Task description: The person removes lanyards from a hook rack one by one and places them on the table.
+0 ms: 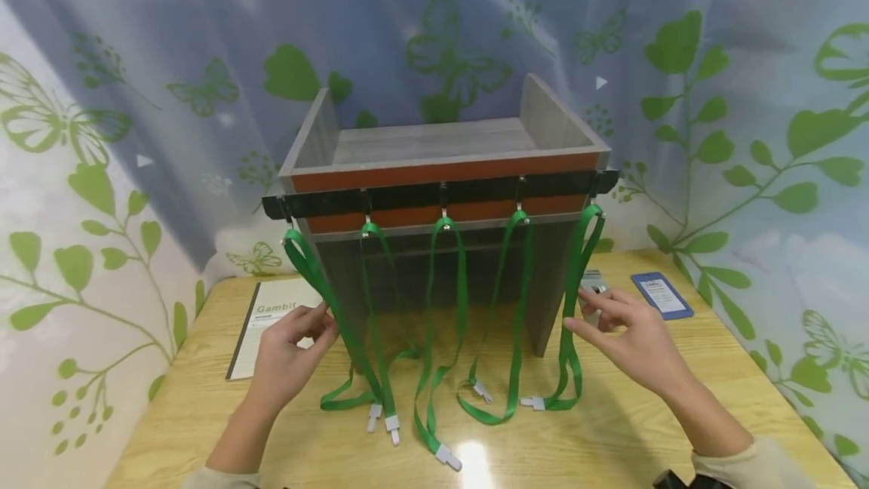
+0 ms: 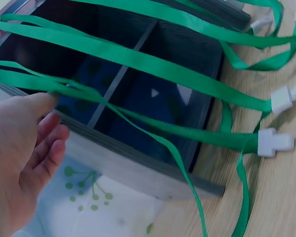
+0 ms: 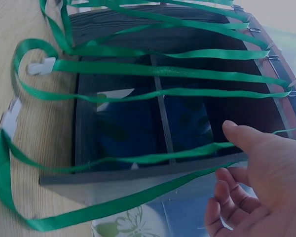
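Several green lanyards [image 1: 516, 315] with white clips [image 1: 448, 457] hang from hooks on a black rail [image 1: 407, 197] across the front of a grey wooden shelf unit [image 1: 434, 143]. My left hand [image 1: 293, 349] is at the leftmost lanyard [image 1: 308, 266]; in the left wrist view its thumb reaches the ribbon while the other fingers bend loosely below. At the rightmost lanyard [image 1: 573, 278] is my right hand [image 1: 631, 330]. In the right wrist view its thumb and fingers stand apart, on either side of the ribbon strands.
On the wooden table [image 1: 224, 436] a "Gambit" notebook [image 1: 271, 315] lies left of the unit. To the right lie a blue badge holder [image 1: 661, 295] and a grey item [image 1: 592, 281], partly hidden. A patterned curtain [image 1: 434, 36] hangs behind. The lanyards' lower ends rest on the table.
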`<move>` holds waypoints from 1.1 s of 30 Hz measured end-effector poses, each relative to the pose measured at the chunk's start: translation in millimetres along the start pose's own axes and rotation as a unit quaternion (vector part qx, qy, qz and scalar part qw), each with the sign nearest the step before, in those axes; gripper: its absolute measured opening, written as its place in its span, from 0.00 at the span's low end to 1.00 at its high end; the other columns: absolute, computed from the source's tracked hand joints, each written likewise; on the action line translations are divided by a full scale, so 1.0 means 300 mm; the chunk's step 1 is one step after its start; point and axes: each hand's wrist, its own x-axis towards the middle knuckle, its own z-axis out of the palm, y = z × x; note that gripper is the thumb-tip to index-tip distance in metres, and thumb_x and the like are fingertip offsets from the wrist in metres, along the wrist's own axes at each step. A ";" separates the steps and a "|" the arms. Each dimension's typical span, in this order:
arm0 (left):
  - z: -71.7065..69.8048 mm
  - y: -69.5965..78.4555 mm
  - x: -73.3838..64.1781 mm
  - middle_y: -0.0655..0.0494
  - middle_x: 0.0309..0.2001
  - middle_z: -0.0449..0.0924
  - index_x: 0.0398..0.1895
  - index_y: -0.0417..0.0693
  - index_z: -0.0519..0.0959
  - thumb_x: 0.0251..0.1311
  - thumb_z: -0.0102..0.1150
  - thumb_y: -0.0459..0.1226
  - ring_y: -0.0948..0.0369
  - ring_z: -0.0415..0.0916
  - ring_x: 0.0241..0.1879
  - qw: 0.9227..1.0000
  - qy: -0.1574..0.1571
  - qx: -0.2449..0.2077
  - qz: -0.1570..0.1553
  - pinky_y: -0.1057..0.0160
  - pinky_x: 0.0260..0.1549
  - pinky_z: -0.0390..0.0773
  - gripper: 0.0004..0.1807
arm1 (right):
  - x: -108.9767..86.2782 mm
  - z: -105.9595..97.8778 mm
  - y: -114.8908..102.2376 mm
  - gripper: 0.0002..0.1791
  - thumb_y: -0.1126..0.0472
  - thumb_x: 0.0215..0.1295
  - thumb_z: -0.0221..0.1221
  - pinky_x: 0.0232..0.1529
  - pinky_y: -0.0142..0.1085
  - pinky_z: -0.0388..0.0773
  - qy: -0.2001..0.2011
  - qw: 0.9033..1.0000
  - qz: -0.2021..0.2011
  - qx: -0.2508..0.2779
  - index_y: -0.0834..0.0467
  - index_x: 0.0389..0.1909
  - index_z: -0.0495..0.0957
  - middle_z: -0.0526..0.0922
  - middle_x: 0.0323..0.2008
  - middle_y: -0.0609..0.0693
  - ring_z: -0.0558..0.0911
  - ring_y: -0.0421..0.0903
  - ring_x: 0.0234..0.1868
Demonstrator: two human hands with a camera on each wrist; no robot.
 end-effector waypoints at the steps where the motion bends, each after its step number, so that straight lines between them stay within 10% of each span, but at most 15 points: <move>1: 0.006 0.002 0.005 0.52 0.31 0.85 0.49 0.33 0.84 0.54 0.68 0.23 0.74 0.78 0.30 1.000 0.009 -0.011 -0.012 0.79 0.32 0.78 0.17 | 0.004 0.007 -0.002 0.23 0.58 0.58 0.72 0.24 0.29 0.66 0.006 1.000 0.001 0.002 0.59 0.54 0.84 0.76 0.29 0.41 0.69 0.36 0.27; 13: 0.073 0.020 0.035 0.45 0.24 0.86 0.32 0.38 0.88 0.52 0.74 0.29 0.75 0.78 0.21 0.978 0.108 -0.098 -0.149 0.77 0.23 0.78 0.04 | 0.029 0.055 -0.014 0.16 0.55 0.59 0.72 0.21 0.31 0.74 0.031 0.994 0.080 0.060 0.60 0.44 0.88 0.88 0.35 0.52 0.76 0.36 0.21; 33: 0.060 0.031 0.046 0.51 0.20 0.85 0.26 0.41 0.89 0.53 0.74 0.33 0.74 0.74 0.18 0.990 0.087 -0.012 -0.114 0.76 0.19 0.72 0.03 | 0.100 -0.079 -0.041 0.05 0.64 0.61 0.69 0.25 0.25 0.76 0.076 0.989 0.072 0.105 0.62 0.36 0.89 0.84 0.25 0.28 0.81 0.30 0.26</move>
